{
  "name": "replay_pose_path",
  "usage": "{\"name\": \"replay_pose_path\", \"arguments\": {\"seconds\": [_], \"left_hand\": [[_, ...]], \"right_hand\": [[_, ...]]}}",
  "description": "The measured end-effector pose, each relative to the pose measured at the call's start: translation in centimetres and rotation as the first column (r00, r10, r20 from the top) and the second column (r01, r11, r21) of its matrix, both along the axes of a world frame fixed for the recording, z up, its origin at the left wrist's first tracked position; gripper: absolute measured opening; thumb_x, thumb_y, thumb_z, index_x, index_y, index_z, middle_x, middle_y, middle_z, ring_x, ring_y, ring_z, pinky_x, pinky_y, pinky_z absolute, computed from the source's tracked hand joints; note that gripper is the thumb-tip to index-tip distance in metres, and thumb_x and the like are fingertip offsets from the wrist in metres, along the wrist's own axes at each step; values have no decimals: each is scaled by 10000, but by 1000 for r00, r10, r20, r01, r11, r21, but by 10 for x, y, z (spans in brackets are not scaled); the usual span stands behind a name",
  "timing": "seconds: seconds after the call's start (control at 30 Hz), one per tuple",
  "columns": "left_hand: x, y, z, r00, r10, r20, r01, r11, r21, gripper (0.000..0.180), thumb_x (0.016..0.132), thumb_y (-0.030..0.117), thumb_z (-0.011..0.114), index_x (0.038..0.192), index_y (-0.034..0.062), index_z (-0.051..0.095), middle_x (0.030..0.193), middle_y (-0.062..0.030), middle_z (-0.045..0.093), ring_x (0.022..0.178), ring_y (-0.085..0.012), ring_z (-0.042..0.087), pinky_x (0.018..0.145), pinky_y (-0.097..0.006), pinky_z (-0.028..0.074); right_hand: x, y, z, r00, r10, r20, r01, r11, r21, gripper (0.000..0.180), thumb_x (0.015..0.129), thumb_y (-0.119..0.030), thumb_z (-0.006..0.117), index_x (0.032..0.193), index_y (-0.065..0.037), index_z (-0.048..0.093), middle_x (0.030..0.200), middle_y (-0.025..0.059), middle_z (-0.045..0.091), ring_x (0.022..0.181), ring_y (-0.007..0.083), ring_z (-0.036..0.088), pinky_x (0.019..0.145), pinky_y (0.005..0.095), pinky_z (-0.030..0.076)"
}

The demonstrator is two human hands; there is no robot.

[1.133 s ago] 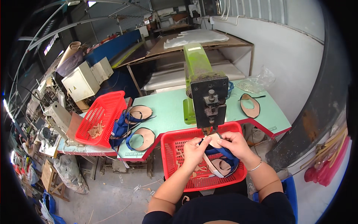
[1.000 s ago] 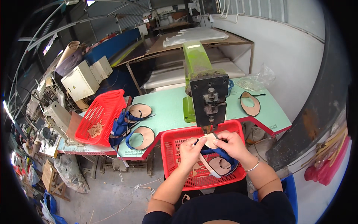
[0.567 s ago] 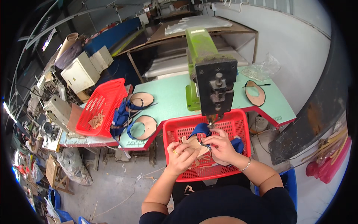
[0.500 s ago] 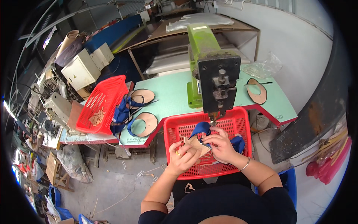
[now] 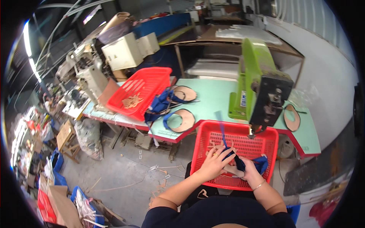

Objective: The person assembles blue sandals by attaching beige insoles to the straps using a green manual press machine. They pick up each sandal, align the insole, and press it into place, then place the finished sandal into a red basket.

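Head view: left hand (image 5: 215, 161) and right hand (image 5: 249, 173) pinch a blue-strapped sandal upper (image 5: 235, 164) over red basket (image 5: 266, 136); finished uppers (image 5: 178, 114) on table, more probably remain

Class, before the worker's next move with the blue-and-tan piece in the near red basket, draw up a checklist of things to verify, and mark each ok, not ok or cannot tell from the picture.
1. Both hands on the piece: left hand and right hand both touch the blue-and-tan strap piece. Ok.
2. Piece inside the red plastic mesh basket: ok.
3. Hands apart from the head of the green and black machine: ok, they are below it.
4. Grip firm: cannot tell, fingers hide the contact.
5. Loose blue strap free of the machine: cannot tell.
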State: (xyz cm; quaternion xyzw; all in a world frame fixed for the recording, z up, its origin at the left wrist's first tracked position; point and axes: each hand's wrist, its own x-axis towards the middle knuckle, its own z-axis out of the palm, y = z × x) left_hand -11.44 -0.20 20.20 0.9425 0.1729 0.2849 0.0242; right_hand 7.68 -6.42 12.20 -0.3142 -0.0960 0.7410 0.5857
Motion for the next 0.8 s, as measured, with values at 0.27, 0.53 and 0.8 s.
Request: {"name": "replay_pose_path", "arguments": {"seconds": [0.27, 0.53, 0.8], "left_hand": [[7, 31, -31, 979, 69, 194, -29, 979, -203, 273, 707, 30, 566, 974, 66, 613, 1005, -84, 619, 854, -273, 622, 712, -356, 519], [-67, 162, 24, 626, 723, 292, -766, 640, 56, 116, 631, 143, 628, 716, 64, 621, 808, -128, 595, 847, -329, 547, 751, -420, 434], [-91, 233, -18, 302, 924, 233, -804, 378, -458, 357, 741, 42, 518, 1091, 70, 452, 1090, -134, 496, 1044, -366, 473, 822, -512, 393]], "right_hand": [[-18, -2, 3, 988, 42, -150, -30, 996, 85, 283, 896, -198, 425, 1059, 0, 544, 1000, 123, 611, 941, 237, 591, 869, 363, 463], [26, -27, -11, 681, -167, 713, 84, 985, 151, 279, 832, -149, 568, 1064, 2, 535, 1056, 120, 592, 1024, 235, 534, 845, 404, 438], [53, -80, -35, -651, -44, 758, 49, 994, 101, 754, 585, -171, 757, 1243, -36, 416, 1340, 195, 317, 1196, 421, 322, 971, 470, 331]]}}
